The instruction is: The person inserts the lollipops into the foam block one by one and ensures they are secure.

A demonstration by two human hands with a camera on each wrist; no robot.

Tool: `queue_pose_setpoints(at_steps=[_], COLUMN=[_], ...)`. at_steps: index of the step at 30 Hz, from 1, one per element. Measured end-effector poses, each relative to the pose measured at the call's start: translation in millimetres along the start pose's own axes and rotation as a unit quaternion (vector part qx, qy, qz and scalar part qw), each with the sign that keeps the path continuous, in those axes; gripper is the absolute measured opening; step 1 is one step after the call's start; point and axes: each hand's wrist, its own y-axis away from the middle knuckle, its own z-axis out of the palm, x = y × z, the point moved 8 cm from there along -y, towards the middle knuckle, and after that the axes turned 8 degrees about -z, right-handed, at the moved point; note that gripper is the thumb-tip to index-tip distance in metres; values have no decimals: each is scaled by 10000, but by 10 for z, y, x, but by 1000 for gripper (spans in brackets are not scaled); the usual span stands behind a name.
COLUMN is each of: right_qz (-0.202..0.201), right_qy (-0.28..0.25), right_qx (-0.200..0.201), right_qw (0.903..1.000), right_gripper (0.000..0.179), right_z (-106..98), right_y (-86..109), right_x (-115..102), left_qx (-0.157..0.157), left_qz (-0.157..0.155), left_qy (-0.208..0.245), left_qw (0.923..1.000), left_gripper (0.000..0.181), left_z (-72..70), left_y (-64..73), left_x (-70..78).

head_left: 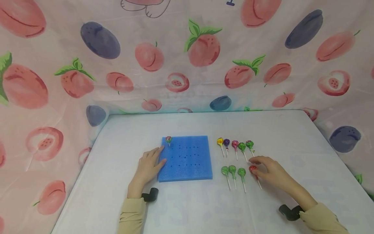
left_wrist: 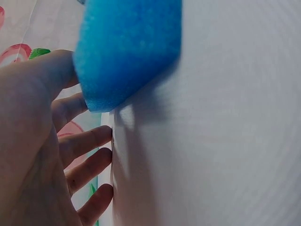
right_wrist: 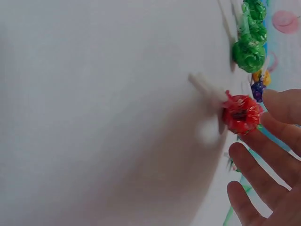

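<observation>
A blue foam block [head_left: 190, 174] with rows of small holes lies flat on the table. One lollipop [head_left: 168, 139] stands upright in its far left corner. My left hand [head_left: 147, 166] rests at the block's left edge, thumb over the top and fingers extended. To the right of the block, my right hand [head_left: 274, 172] is at a red lollipop [head_left: 253, 168] that lies on the table. In the right wrist view, the thumb and fingertips are close around the red candy head [right_wrist: 242, 114], and the fingers are loosely spread.
Beyond the right hand lies a row of lollipops, with a yellow one [head_left: 220, 141], a purple one [head_left: 226, 142], a pink one [head_left: 235, 144] and green ones [head_left: 242, 147]. Several green lollipops [head_left: 232, 169] lie nearer. A fruit-print cloth [head_left: 204, 84] hangs behind the white table [head_left: 187, 211].
</observation>
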Motion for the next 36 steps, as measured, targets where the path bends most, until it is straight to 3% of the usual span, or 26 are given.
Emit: queue_pose_setpoints(at_steps=[7, 20, 36], right_qz=[117, -237, -199], right_qy=[-48, 288, 364], right_qx=[-102, 107, 161], right_qw=[9999, 9992, 9990], right_gripper=[38, 32, 26], right_z=[65, 96, 120], right_y=[21, 14, 32], right_x=[89, 88, 134], left_qx=[-8, 4, 16], left_qz=[12, 31, 21], left_qy=[4, -60, -6], left_qw=[10000, 10000, 10000], left_gripper=[58, 58, 59], left_z=[-1, 10, 32], left_y=[-1, -9, -9], left_x=[-4, -22, -27])
